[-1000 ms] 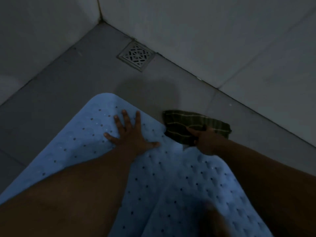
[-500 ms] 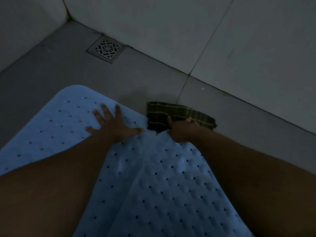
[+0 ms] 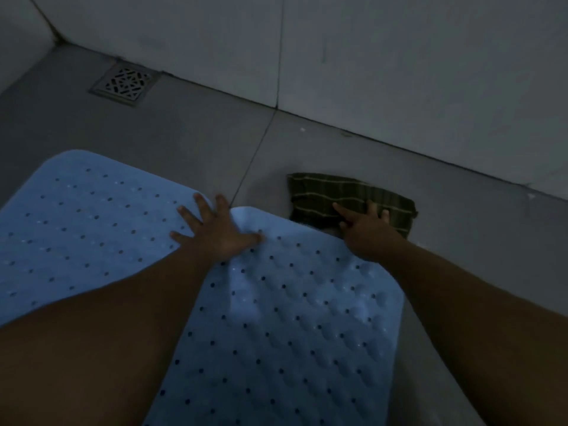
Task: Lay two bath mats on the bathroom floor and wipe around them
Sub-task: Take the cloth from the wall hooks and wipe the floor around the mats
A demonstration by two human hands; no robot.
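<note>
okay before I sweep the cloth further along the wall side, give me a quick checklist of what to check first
1. Left hand pressing flat where the two mats meet: ok, fingers spread.
2. Right hand on the green striped cloth: ok, fingers rest on top of it.
3. Cloth on bare floor, off the mats: mostly ok; its near edge sits at the right mat corner.
4. Left mat lying flat: ok where visible.
5. Mat edges flush: not ok, the right mat overlaps the left.
6. Floor strip toward the wall free of objects: ok.
7. Floor drain uncovered: ok.
</note>
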